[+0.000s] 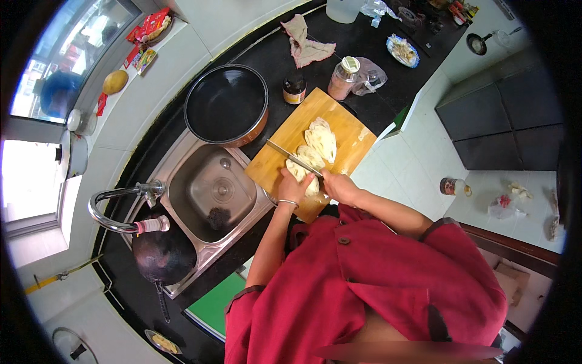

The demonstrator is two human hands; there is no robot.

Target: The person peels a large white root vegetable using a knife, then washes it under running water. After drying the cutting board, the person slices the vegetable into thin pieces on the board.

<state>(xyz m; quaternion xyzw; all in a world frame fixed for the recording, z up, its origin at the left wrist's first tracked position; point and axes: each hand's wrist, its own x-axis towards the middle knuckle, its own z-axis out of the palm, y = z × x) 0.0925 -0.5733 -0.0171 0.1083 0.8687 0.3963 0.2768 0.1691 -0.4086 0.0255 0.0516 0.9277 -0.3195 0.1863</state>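
My right hand (342, 187) grips the handle of a kitchen knife (293, 157), whose blade points up and left across a wooden cutting board (348, 123). My left hand (292, 187), with a bracelet at the wrist, presses on a pale vegetable piece (297, 172), possibly lotus root. The blade lies just above those fingers, between this piece and a pile of cut slices (311, 156). A larger heap of pale slices (321, 140) rests farther up the board. The blade's lower edge is too small to make out.
Left of the board are a steel sink (204, 239) with a dark scrubber (219, 218) and a large black pot (227, 104). A dark bottle (294, 87), a lidded jar (343, 78) and a cloth (307, 43) stand or lie beyond. A faucet (113, 218) arches over an upturned wok (163, 250).
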